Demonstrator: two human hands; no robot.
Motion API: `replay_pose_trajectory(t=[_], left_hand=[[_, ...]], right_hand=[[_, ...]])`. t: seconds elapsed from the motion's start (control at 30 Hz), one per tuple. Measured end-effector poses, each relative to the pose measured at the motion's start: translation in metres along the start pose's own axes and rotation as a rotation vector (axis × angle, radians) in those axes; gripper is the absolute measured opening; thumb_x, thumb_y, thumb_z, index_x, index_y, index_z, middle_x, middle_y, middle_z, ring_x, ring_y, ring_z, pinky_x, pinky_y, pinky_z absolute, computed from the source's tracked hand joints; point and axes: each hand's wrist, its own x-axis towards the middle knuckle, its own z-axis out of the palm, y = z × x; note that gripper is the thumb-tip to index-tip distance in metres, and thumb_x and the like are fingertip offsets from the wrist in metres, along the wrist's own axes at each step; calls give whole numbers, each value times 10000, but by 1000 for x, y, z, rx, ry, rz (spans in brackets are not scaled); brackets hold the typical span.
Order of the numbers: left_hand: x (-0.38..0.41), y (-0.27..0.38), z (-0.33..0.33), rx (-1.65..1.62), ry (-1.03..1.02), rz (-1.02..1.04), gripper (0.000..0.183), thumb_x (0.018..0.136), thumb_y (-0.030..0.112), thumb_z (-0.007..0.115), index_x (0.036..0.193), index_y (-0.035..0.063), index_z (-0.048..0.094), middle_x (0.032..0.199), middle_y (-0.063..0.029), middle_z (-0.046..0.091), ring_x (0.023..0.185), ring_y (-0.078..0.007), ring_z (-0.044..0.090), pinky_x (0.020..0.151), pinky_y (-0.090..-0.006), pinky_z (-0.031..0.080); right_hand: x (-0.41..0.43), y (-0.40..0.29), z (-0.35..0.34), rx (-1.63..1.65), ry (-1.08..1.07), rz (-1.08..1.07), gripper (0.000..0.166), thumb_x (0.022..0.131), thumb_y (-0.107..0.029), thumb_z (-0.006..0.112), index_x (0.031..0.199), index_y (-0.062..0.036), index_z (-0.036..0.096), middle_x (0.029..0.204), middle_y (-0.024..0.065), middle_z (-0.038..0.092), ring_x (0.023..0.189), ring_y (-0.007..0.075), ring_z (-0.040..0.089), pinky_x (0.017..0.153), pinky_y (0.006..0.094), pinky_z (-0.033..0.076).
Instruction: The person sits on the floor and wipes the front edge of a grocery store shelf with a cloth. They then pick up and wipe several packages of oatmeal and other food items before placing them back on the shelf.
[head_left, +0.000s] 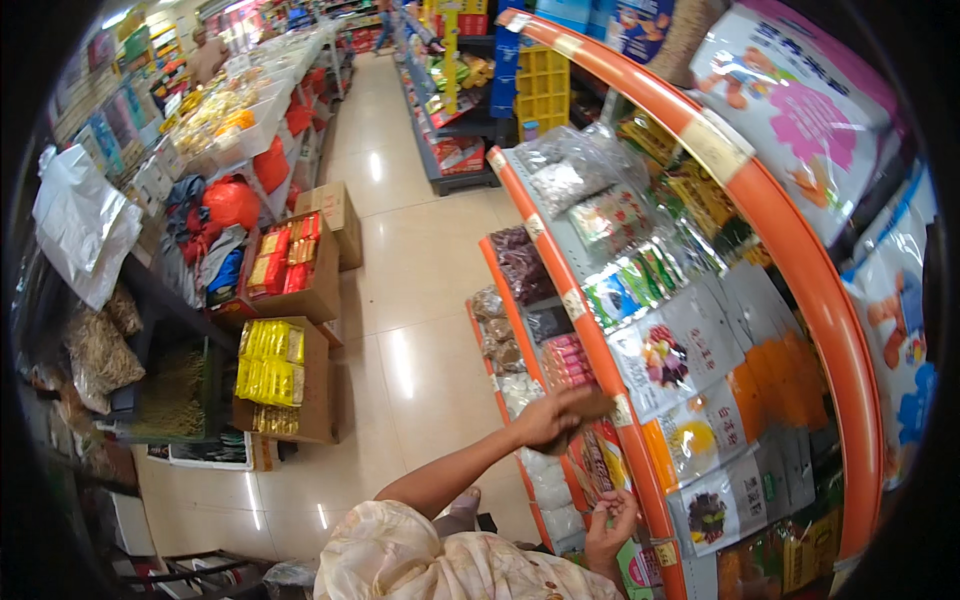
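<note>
My left hand (559, 420) is blurred and reaches over the lower shelf tiers, beside the orange price rail (574, 300). Its fingers are bent, and whether anything is in them cannot be made out. Just below it lies a red and yellow packet (602, 457) with a brown picture. My right hand (613, 521) is at the near end of this packet, thumb and fingertips close together; a firm hold does not show. Right of the hands, grey pouches (675, 356), an orange and white pouch (701, 431) and another grey pouch (724, 499) lie on the shelf.
A thick orange rail (795, 225) curves above the shelf, with large printed bags (795, 105) behind. Pink packs (564, 358) and bagged dark goods (521, 259) fill lower tiers. Across the tiled aisle (420, 300) stand cartons of yellow packets (270, 360) and red packets (281, 262). A person (206, 56) is far off.
</note>
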Motion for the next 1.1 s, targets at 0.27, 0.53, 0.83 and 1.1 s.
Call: replay_pose_trajectory(t=[0.27, 0.53, 0.83, 1.1], left_hand=[[-91, 2, -9, -448, 204, -314, 439, 769, 76, 556, 1183, 12, 425, 1009, -140, 560, 935, -204, 530, 833, -306, 398], [-122, 37, -13, -437, 229, -323, 433, 771, 75, 558, 1175, -10, 426, 1029, -132, 548, 956, -190, 513, 844, -299, 392], [-110, 78, -18, -406, 204, -279, 456, 772, 57, 558, 1198, -6, 407, 1063, -128, 538, 982, -185, 499, 864, -290, 374], [-111, 73, -9, -343, 298, -255, 512, 777, 103, 588, 1229, -11, 376, 1096, -154, 526, 1001, -190, 508, 866, -285, 385]], right_hand=[[26, -10, 30, 92, -51, 40, 223, 745, 0, 480, 965, 34, 484, 838, 119, 519, 718, 201, 509, 611, 289, 424], [26, -15, 25, 95, -82, -154, 156, 747, 13, 473, 896, 42, 509, 862, 129, 502, 740, 211, 506, 621, 283, 431], [4, -17, 7, 114, 1, -147, 159, 748, 10, 476, 899, 28, 520, 872, 113, 520, 744, 200, 520, 614, 264, 433], [8, 0, -48, 49, 203, -83, 181, 792, 44, 443, 967, 34, 490, 872, 62, 499, 751, 126, 492, 651, 227, 426]])
